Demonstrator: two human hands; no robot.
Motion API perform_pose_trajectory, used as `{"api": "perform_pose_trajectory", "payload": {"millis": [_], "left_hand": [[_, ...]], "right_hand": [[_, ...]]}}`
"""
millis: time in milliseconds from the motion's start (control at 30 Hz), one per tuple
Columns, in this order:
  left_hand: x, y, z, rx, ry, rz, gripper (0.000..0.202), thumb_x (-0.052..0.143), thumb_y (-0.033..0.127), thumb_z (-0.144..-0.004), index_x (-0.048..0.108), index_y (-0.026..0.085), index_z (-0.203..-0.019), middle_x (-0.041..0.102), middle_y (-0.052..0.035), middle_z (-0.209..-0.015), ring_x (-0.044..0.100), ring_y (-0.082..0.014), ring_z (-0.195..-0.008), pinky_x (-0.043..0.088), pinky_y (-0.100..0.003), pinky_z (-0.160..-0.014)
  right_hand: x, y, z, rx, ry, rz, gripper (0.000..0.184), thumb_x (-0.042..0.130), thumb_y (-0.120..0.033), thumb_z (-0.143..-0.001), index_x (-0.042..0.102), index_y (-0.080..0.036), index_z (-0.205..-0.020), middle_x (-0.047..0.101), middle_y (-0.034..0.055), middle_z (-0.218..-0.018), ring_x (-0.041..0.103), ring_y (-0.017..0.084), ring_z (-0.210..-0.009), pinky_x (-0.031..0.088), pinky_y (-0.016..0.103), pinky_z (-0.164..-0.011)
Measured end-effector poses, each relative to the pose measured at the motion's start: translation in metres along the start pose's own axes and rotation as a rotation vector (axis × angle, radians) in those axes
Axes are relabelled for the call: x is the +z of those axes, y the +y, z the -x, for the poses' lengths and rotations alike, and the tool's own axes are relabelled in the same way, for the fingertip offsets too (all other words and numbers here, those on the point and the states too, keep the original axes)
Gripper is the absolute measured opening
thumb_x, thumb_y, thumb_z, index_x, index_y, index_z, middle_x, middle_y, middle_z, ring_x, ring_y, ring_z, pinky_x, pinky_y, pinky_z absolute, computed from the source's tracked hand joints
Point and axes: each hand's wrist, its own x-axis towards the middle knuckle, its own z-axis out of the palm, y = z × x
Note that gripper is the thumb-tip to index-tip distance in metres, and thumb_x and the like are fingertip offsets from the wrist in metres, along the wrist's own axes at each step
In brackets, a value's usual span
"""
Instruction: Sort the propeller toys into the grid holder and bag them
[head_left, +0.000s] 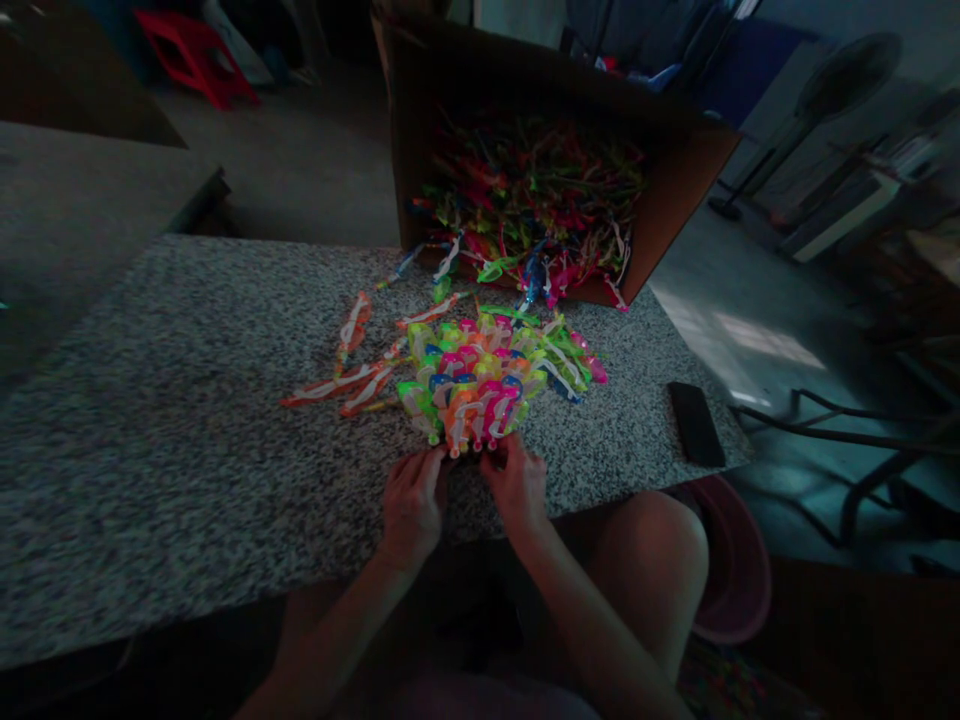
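A heap of bright translucent plastic pieces [480, 370], green, orange, pink, yellow and blue with whitish parts, lies on the speckled stone tabletop [247, 480]. Their exact kind is unclear. At the heap's near edge, my left hand [415, 500] has its fingers curled in beside the round ends of the front pieces. My right hand [519, 485] faces it from the other side, thumb and fingers drawn together by the pink pieces. The fingertips of both hands are partly hidden in shadow, so what they pinch does not show.
A cardboard box [679, 205] on its side holds a tangle of similar pieces, some spilling out. Loose orange pieces [337, 385] lie left of the heap. A black phone [696, 424] rests near the right edge. Below stands a pink tub [739, 570].
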Motion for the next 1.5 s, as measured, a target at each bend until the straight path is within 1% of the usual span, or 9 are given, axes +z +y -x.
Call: {"api": "perform_pose_trajectory", "payload": {"millis": [267, 733, 933, 1067, 1167, 1233, 1300, 1367, 1500], "left_hand": [[-0.01, 0.008, -0.015, -0.018, -0.015, -0.014, 0.034, 0.045, 0.046, -0.091, 0.064, 0.017, -0.096, 0.072, -0.0062, -0.082, 0.067, -0.0218, -0.076, 0.048, -0.035, -0.079], [-0.016, 0.007, -0.022, -0.436, -0.009, 0.355, 0.042, 0.057, 0.058, -0.077, 0.07, 0.019, -0.081, 0.073, -0.0023, -0.078, 0.067, -0.0191, -0.068, 0.051, -0.027, -0.065], [-0.016, 0.006, -0.03, -0.444, -0.033, 0.385, 0.045, 0.057, 0.063, -0.074, 0.069, 0.02, -0.076, 0.072, -0.0024, -0.073, 0.067, -0.0206, -0.067, 0.052, -0.029, -0.065], [-0.019, 0.011, -0.023, -0.474, 0.067, 0.375, 0.044, 0.059, 0.06, -0.075, 0.063, 0.018, -0.083, 0.07, -0.0049, -0.078, 0.066, -0.021, -0.071, 0.053, -0.032, -0.07], [-0.024, 0.024, -0.003, -0.352, 0.284, 0.225, 0.038, 0.058, 0.054, -0.079, 0.057, 0.017, -0.088, 0.064, -0.0067, -0.082, 0.062, -0.0223, -0.077, 0.052, -0.036, -0.074], [-0.023, 0.038, 0.01, -0.165, 0.3, 0.2, 0.025, 0.056, 0.043, -0.084, 0.055, 0.019, -0.09, 0.061, -0.0057, -0.08, 0.061, -0.0207, -0.076, 0.052, -0.035, -0.073], [-0.011, 0.057, 0.014, 0.044, 0.166, 0.251, 0.016, 0.049, 0.029, -0.089, 0.056, 0.02, -0.1, 0.063, -0.0064, -0.087, 0.062, -0.0186, -0.082, 0.053, -0.031, -0.077], [0.01, 0.078, 0.004, 0.205, -0.025, 0.248, 0.033, 0.039, 0.014, -0.089, 0.053, 0.021, -0.118, 0.063, -0.0088, -0.108, 0.061, -0.0178, -0.101, 0.051, -0.03, -0.088], [0.065, 0.116, -0.05, 0.358, -0.33, 0.065, 0.057, 0.033, -0.001, -0.081, 0.043, 0.015, -0.135, 0.043, -0.0138, -0.144, 0.039, -0.0235, -0.134, 0.039, -0.04, -0.106]], "right_hand": [[0.005, 0.005, 0.004, -0.101, 0.07, -0.045, 0.006, 0.059, -0.019, -0.083, 0.057, -0.019, -0.088, 0.07, 0.0007, -0.077, 0.067, 0.015, -0.068, 0.046, 0.021, -0.063], [0.012, 0.001, 0.0, -0.039, 0.042, 0.07, 0.012, 0.061, -0.019, -0.078, 0.058, -0.02, -0.089, 0.071, 0.0007, -0.076, 0.068, 0.017, -0.071, 0.046, 0.023, -0.064], [-0.047, 0.025, -0.038, -0.172, -0.131, 0.043, 0.007, 0.061, -0.016, -0.077, 0.063, -0.022, -0.081, 0.069, -0.003, -0.07, 0.066, 0.013, -0.064, 0.045, 0.019, -0.059], [-0.075, 0.034, -0.087, -0.038, 0.108, 0.353, 0.028, 0.058, -0.016, -0.083, 0.061, -0.018, -0.111, 0.068, 0.0097, -0.104, 0.064, 0.021, -0.094, 0.048, 0.029, -0.075], [-0.063, 0.038, -0.083, -0.107, 0.04, 0.54, 0.031, 0.054, -0.013, -0.085, 0.06, -0.016, -0.116, 0.064, 0.0147, -0.112, 0.058, 0.025, -0.105, 0.048, 0.036, -0.082], [-0.055, 0.045, -0.057, -0.112, 0.007, 0.618, 0.03, 0.047, -0.01, -0.088, 0.061, -0.017, -0.114, 0.065, 0.0144, -0.107, 0.059, 0.025, -0.1, 0.049, 0.035, -0.079], [-0.056, 0.055, -0.021, -0.103, -0.017, 0.647, 0.033, 0.045, -0.009, -0.088, 0.061, -0.018, -0.115, 0.065, 0.0126, -0.102, 0.06, 0.024, -0.095, 0.049, 0.033, -0.075], [-0.067, 0.063, 0.013, -0.131, -0.057, 0.621, 0.037, 0.046, -0.008, -0.086, 0.059, -0.018, -0.119, 0.066, 0.0106, -0.102, 0.06, 0.024, -0.097, 0.049, 0.032, -0.078], [-0.103, 0.074, 0.04, -0.2, -0.173, 0.513, 0.037, 0.054, -0.01, -0.082, 0.061, -0.02, -0.117, 0.067, 0.0069, -0.104, 0.061, 0.022, -0.099, 0.047, 0.029, -0.085]]}}
